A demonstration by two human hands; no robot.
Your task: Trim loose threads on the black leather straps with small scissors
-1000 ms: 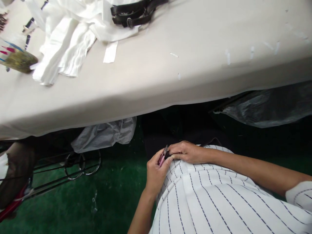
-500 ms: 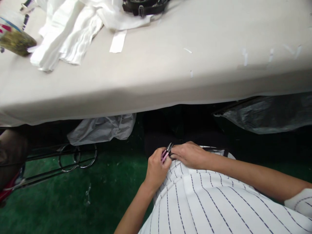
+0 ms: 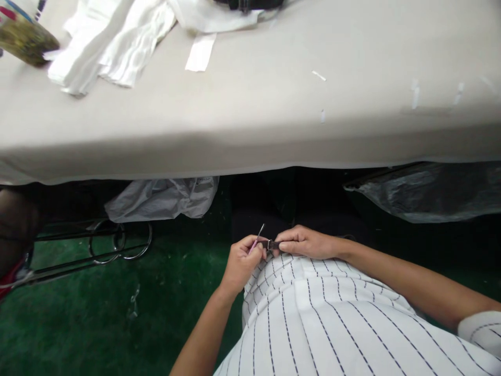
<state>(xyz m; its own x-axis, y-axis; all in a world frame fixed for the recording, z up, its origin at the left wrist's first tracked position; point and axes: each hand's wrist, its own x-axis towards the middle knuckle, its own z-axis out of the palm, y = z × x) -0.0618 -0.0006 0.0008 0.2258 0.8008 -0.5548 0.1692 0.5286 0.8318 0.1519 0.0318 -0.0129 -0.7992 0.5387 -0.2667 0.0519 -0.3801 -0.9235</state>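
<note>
At the front of the striped shirt, my left hand (image 3: 243, 260) is closed round small purple-handled thread snips (image 3: 256, 241), their thin metal tip pointing up and away. The same fingers pinch one end of a dark strap (image 3: 275, 245) with a small metal loop or buckle on it. From the other side, my right hand (image 3: 307, 243) is closed on the strap, thumb on top and fingers bent. A short stretch of strap shows between the two hands. Its remaining length is hidden by the fingers and the dark background.
A table with a beige cover (image 3: 250, 109) spans the view ahead. On it lie folded white strips (image 3: 105, 47), a white paper piece (image 3: 201, 52), a jar (image 3: 27, 39), a black object (image 3: 254, 4) and scraps. Beneath are grey plastic bags (image 3: 164, 198) and metal rings (image 3: 121, 242).
The hands have drawn slightly apart, baring the strap and its metal loop between them. The snips in my left hand have turned edge-on. The view has shifted a little.
</note>
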